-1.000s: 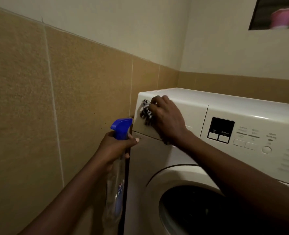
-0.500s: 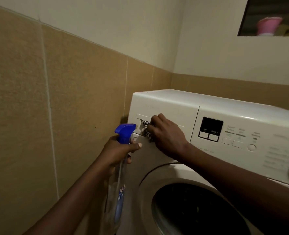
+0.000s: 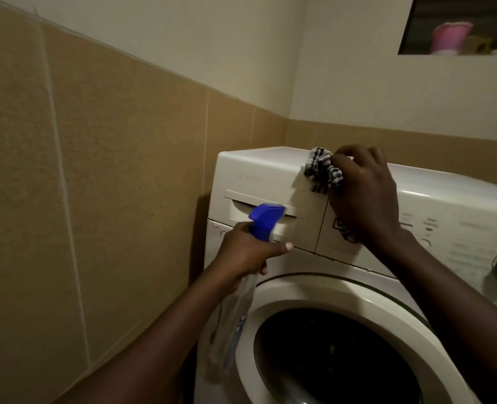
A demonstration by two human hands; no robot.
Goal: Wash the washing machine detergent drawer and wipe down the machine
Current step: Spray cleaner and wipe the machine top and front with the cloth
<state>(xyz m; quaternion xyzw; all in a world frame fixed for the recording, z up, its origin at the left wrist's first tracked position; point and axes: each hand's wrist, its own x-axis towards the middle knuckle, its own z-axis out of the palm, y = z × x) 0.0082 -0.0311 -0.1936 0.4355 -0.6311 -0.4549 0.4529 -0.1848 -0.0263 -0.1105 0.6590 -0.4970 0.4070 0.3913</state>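
Here, left hand (image 3: 247, 253) grips one bottle (image 3: 266, 220), right hand (image 3: 363, 193) one cloth (image 3: 323, 170).

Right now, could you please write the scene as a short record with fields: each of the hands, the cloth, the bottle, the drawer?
left hand: grips the spray bottle by its neck
spray bottle: clear body, blue trigger head, held in front of the drawer
right hand: holds the striped cloth against the machine
striped cloth: bunched, on the top front edge
detergent drawer: looks pushed in
washing machine: white, front-loading, beside a tan tiled wall
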